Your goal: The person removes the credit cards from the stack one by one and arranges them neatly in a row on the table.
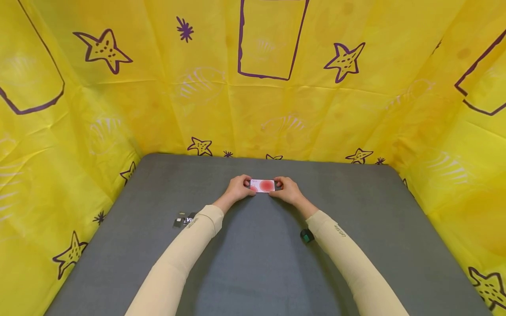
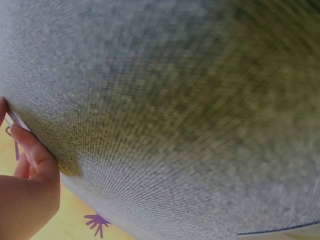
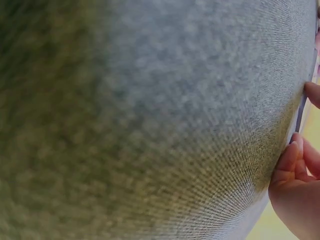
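Note:
Between both hands is a small flat rectangular piece (image 1: 262, 186), white and pink with red round blots, its printed face toward the head camera. My left hand (image 1: 238, 188) pinches its left end between thumb and fingers. At the right end, my right hand (image 1: 289, 190) pinches it the same way. The left wrist view shows the left hand (image 2: 35, 185) at the picture's left edge, and the right wrist view has the right hand (image 3: 297, 185) at its right edge, both close over the grey surface. Fingers hide the ends of the piece.
Black cards (image 1: 182, 220) with white lettering lie left of the left forearm, partly behind its sleeve. A small dark object with a green patch (image 1: 306, 236) lies beside the right sleeve. Yellow patterned cloth (image 1: 253, 118) walls the grey table (image 1: 253, 263) at the back and sides.

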`<action>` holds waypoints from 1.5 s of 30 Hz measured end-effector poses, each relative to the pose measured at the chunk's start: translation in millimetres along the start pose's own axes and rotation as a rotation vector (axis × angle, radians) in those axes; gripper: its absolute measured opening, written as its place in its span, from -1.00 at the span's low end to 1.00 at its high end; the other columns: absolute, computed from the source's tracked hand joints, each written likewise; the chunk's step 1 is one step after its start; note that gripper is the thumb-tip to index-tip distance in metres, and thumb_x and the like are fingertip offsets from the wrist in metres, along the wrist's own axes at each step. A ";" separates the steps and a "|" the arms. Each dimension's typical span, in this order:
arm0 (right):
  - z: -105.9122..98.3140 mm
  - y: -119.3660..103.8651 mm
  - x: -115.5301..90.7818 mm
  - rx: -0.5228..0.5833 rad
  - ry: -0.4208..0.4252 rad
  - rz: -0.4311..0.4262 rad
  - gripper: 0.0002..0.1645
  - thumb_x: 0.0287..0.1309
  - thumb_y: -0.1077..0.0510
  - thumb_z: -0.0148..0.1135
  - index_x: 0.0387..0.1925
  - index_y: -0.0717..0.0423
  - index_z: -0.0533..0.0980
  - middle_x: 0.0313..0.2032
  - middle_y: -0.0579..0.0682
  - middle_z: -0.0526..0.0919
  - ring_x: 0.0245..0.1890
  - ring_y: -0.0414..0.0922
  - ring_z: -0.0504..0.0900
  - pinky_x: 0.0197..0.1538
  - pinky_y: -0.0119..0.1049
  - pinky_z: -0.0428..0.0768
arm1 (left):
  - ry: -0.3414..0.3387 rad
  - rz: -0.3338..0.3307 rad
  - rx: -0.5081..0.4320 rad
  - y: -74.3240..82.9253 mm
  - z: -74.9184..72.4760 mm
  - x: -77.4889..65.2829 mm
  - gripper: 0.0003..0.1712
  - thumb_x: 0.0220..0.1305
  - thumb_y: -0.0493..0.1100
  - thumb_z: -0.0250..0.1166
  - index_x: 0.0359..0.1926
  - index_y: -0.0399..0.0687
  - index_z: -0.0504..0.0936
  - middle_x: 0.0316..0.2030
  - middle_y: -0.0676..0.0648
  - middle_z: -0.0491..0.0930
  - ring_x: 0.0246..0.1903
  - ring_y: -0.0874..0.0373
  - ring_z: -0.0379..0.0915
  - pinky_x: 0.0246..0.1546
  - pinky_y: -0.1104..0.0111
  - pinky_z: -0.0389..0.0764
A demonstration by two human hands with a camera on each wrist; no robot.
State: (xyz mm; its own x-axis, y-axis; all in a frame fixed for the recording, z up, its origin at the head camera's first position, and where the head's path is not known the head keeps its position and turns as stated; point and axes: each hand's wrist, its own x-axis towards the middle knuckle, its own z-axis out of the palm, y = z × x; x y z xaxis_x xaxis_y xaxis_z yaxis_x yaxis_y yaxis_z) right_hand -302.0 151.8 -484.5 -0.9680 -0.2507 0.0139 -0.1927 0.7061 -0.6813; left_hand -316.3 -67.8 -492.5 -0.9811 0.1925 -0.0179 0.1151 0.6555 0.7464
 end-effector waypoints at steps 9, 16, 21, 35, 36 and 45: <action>-0.5 -0.6 -2.3 0.012 0.004 -0.020 -0.37 0.02 0.10 0.45 0.10 0.31 0.49 -0.23 0.10 0.50 -0.18 0.01 0.42 -0.08 -0.19 0.40 | -0.007 -0.022 0.040 19.1 -5.7 -14.4 -0.41 0.04 -0.22 0.50 0.10 -0.31 0.55 -0.23 -0.16 0.52 -0.19 0.00 0.37 -0.04 0.21 0.41; 1.7 2.1 -3.2 0.016 0.027 -0.031 -0.39 0.02 0.11 0.46 0.09 0.29 0.49 -0.22 0.10 0.51 -0.19 0.01 0.43 -0.07 -0.19 0.40 | 0.001 0.005 0.044 17.1 -5.8 -14.1 -0.41 0.02 -0.21 0.52 0.09 -0.28 0.56 -0.26 -0.12 0.50 -0.20 0.01 0.37 -0.05 0.21 0.41; 1.8 2.1 -3.6 0.019 0.035 -0.025 -0.38 0.02 0.11 0.47 0.09 0.28 0.48 -0.20 0.11 0.52 -0.20 0.01 0.43 -0.07 -0.18 0.41 | 0.018 0.013 0.031 16.5 -4.7 -15.0 -0.40 0.01 -0.23 0.52 0.09 -0.27 0.55 -0.29 -0.11 0.50 -0.23 0.01 0.38 -0.07 0.21 0.43; 3.6 -2.2 -6.0 0.091 0.064 -0.039 -0.32 -0.04 0.20 0.50 0.09 0.25 0.37 -0.27 0.10 0.51 -0.30 -0.02 0.43 -0.16 -0.25 0.40 | 0.059 0.000 -0.035 15.7 -3.1 -20.2 -0.35 -0.02 -0.25 0.54 0.12 -0.16 0.48 -0.29 -0.17 0.53 -0.29 0.00 0.40 -0.13 0.21 0.44; 3.8 -2.4 -5.9 0.094 0.063 -0.037 -0.32 -0.03 0.21 0.50 0.09 0.24 0.36 -0.27 0.10 0.50 -0.30 -0.02 0.43 -0.16 -0.25 0.40 | 0.060 0.001 -0.036 15.8 -3.0 -20.5 -0.35 -0.02 -0.25 0.54 0.12 -0.15 0.48 -0.29 -0.17 0.53 -0.30 0.00 0.40 -0.14 0.22 0.44; 5.1 -4.9 -7.5 0.108 0.055 -0.028 -0.31 -0.01 0.23 0.48 0.10 0.19 0.30 -0.28 0.10 0.50 -0.35 -0.06 0.42 -0.19 -0.27 0.40 | 0.063 -0.010 -0.047 15.3 -1.2 -21.1 -0.36 0.01 -0.26 0.53 0.09 -0.10 0.42 -0.32 -0.15 0.53 -0.34 0.01 0.42 -0.14 0.20 0.45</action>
State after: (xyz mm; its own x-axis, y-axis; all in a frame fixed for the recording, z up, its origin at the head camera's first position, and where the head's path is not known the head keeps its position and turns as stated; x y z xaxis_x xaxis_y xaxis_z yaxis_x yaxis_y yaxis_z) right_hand -293.1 146.8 -485.0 -0.9704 -0.2303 0.0722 -0.2041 0.6232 -0.7550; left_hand -294.0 -62.7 -479.8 -0.9902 0.1391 0.0156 0.0996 0.6217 0.7769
